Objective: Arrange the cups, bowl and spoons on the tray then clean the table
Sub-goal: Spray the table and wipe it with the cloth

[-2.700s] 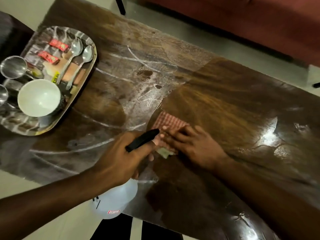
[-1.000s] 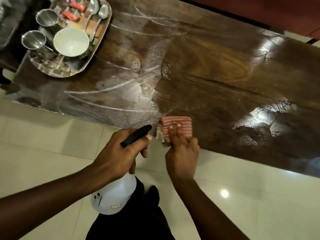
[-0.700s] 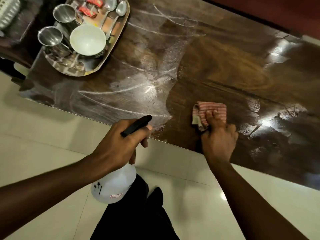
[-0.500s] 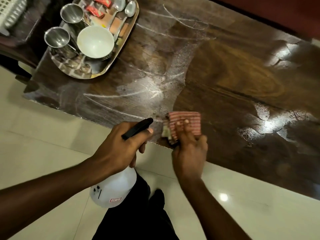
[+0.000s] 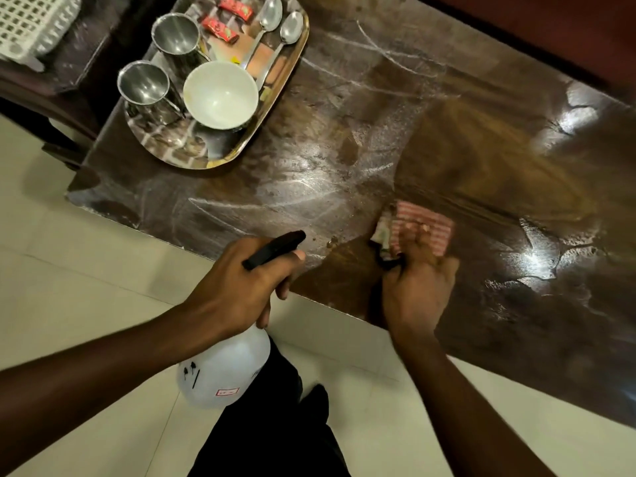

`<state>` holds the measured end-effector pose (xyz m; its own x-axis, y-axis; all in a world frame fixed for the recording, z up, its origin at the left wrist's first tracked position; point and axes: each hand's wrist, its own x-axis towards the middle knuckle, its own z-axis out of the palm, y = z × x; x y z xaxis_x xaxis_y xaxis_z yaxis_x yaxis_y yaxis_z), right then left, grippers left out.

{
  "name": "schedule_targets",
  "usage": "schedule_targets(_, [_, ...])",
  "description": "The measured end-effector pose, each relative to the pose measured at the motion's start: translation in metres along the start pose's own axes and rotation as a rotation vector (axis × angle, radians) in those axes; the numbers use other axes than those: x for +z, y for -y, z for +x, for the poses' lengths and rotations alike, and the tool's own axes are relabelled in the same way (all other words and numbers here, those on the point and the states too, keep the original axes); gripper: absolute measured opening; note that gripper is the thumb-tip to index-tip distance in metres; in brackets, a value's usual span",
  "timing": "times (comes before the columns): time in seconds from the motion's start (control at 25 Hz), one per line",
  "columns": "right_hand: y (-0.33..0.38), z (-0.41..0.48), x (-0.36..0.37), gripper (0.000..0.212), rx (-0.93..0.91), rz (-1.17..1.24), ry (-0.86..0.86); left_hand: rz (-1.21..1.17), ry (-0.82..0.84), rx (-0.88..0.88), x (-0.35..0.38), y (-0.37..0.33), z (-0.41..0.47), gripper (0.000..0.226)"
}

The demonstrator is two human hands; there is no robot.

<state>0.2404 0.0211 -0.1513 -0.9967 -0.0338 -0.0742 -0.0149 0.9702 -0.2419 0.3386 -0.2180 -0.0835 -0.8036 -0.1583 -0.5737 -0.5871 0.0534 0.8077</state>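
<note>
Two upright steel cups (image 5: 142,86), an empty white bowl (image 5: 220,94) and two steel spoons (image 5: 270,10) are set on an oval steel tray (image 5: 165,144) at the tabletop's (image 5: 344,115) left edge.

Red-striped cloth (image 5: 422,228), white bowl (image 5: 220,94), brown table (image 5: 481,160).

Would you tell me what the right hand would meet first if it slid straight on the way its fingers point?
Probably nothing: the right hand, pressing the cloth, faces only bare table to its far edge.

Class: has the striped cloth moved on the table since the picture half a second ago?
Yes. The striped cloth under the right hand has slid away from the table's near edge, farther from the tray.
</note>
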Motion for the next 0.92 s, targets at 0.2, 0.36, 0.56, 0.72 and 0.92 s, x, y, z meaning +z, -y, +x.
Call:
schedule_targets(0.2, [0.083, -0.079, 0.028, 0.033, -0.753, 0.057, 0.216, -0.01, -0.007, 0.014, -0.004, -0.011, 0.007, 0.057])
schedule_targets(0.36, [0.052, -0.013, 0.012, 0.039, -0.853, -0.083, 0.131, -0.016, -0.036, 0.0, -0.015, -0.01, 0.013, 0.055])
schedule_targets(0.56, [0.034, 0.065, 0.0, 0.062, -0.011, 0.029, -0.063, -0.043, -0.07, -0.036, -0.032, -0.003, 0.022, 0.053])
schedule_targets(0.72, [0.099, -0.001, 0.032, 0.053, -0.294, 0.134, -0.016, -0.047, -0.057, -0.035, -0.033, -0.012, 0.026, 0.05])
schedule_targets(0.92, [0.104, -0.023, 0.033, 0.035, -1.204, 0.034, 0.227, -0.049, -0.086, -0.026, -0.04, -0.019, 0.035, 0.035])
